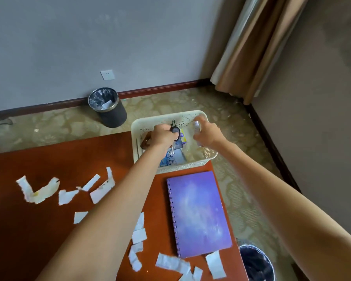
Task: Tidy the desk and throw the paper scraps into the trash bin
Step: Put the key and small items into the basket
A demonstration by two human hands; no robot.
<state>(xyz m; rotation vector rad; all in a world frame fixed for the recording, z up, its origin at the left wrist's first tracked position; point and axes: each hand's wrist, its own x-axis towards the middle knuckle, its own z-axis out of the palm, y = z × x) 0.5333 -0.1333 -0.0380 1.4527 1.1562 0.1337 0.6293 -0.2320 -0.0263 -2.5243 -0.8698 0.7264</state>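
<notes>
Left hand (163, 135) curled round a dark key fob (175, 130); right hand (208, 133) clamped on a small pale item (197, 125), possibly a bottle (blurred). Both apart, above the white basket (181, 168) at the far corner of the desk (49, 159). Sorting of loose articles under way; purple notebook (199, 213) near the basket, not yet stowed. Paper scraps (39, 191) strewn over the desk, uncollected. Trash bin (107, 108) by the wall, well apart, some paper inside; second bin (255, 262) just beside the desk. Bulk of task judged outstanding.

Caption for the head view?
Left hand with keychain and right hand with pale item over basket; scraps, notebook on desk.
</notes>
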